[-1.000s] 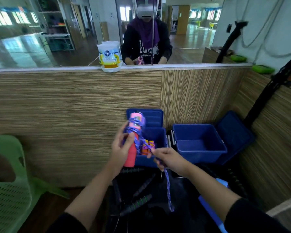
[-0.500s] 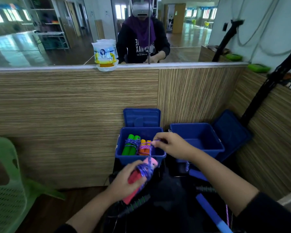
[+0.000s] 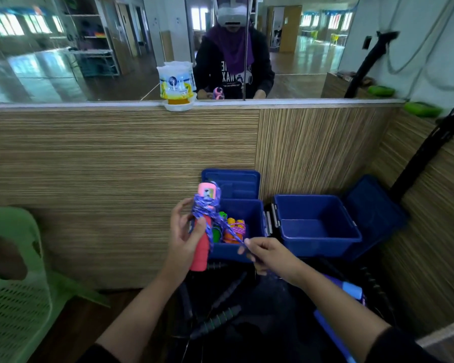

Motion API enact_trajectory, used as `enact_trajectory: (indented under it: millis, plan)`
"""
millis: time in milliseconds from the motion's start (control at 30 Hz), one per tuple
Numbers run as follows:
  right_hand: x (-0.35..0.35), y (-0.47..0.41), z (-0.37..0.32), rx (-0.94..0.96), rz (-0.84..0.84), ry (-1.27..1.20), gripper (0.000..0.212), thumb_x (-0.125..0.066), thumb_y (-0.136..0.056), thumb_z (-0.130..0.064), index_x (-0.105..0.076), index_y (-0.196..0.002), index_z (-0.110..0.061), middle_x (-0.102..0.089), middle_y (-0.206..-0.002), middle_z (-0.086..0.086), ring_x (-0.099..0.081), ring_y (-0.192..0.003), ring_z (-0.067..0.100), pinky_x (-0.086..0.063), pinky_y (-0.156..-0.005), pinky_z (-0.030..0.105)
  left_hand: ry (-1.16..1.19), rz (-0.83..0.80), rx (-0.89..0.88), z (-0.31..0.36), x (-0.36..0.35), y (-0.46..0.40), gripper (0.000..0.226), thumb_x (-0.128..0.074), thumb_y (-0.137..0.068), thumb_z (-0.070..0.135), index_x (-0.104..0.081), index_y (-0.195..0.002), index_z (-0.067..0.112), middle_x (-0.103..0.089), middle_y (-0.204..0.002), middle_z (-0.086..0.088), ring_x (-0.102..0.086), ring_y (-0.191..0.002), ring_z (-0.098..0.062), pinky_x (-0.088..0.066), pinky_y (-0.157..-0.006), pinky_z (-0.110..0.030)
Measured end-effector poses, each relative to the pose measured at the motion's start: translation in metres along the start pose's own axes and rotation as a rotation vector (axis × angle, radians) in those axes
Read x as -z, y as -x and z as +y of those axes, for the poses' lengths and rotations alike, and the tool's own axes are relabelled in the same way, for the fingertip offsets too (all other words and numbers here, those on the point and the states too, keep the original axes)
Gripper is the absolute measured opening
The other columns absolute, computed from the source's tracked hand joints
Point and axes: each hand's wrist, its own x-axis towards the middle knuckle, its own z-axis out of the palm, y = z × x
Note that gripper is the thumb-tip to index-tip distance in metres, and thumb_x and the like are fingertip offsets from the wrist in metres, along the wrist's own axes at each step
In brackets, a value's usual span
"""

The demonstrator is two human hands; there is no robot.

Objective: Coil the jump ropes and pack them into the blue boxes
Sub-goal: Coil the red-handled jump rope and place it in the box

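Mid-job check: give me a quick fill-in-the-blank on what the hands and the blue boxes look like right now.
1. The left hand holds the upright ____ handles.
2. The right hand pinches the purple ____ that runs to the coil.
3. The left blue box holds bundles with green and ____ handles.
4. The right blue box is ____.

Missing words: pink; rope; orange; empty
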Motion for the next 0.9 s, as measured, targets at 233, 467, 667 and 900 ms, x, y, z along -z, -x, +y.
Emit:
enact_trajectory:
  millis: [233, 467, 667, 900]
  plan:
    - [-0.004, 0.004, -0.009, 0.249, 0.258, 0.851, 0.022, -0.063, -0.089, -0.027, -0.073, -0.095, -0.008, -0.061, -0.087, 0.006, -0.055, -0.076, 0.015, -0.037, -0.070, 0.016, -0.380, 0.054, 0.007, -0.047, 0.020, -0.006, 0.048, -0.065, -0.088, 0.022, -0.046, -0.126, 0.044, -0.059, -0.124, 0.007, -0.060, -0.111, -0.014, -0.048, -0.098, -0.035]
    - [-0.014, 0.009, -0.024, 0.331, 0.187, 1.029, 0.015, -0.056, -0.081, -0.012, -0.067, -0.089, -0.006, -0.059, -0.097, 0.012, -0.058, -0.087, 0.028, -0.047, -0.080, 0.037, -0.923, -0.275, 0.104, -0.066, 0.005, 0.021, 0.058, -0.045, -0.079, 0.064, -0.027, -0.134, 0.064, -0.044, -0.118, 0.012, -0.060, -0.099, -0.012, -0.051, -0.087, -0.038]
    - [0.009, 0.009, -0.040, 0.257, 0.190, 0.855, 0.007, -0.068, -0.083, -0.014, -0.068, -0.090, -0.011, -0.060, -0.084, 0.000, -0.054, -0.069, 0.008, -0.037, -0.062, 0.011, -1.061, -0.395, -0.021, -0.060, -0.003, 0.038, 0.061, -0.036, -0.078, 0.066, -0.018, -0.137, 0.061, -0.037, -0.126, 0.017, -0.062, -0.100, -0.013, -0.050, -0.078, -0.029]
    - [0.015, 0.010, -0.037, 0.171, 0.163, 0.602, 0.022, -0.071, -0.082, -0.016, -0.057, -0.098, -0.018, -0.064, -0.071, 0.009, -0.059, -0.061, 0.012, -0.050, -0.064, 0.027, -1.091, -0.540, -0.155, -0.041, -0.013, 0.052, 0.058, -0.041, -0.085, 0.060, -0.010, -0.134, 0.061, -0.034, -0.135, 0.012, -0.063, -0.093, -0.017, -0.046, -0.076, -0.025]
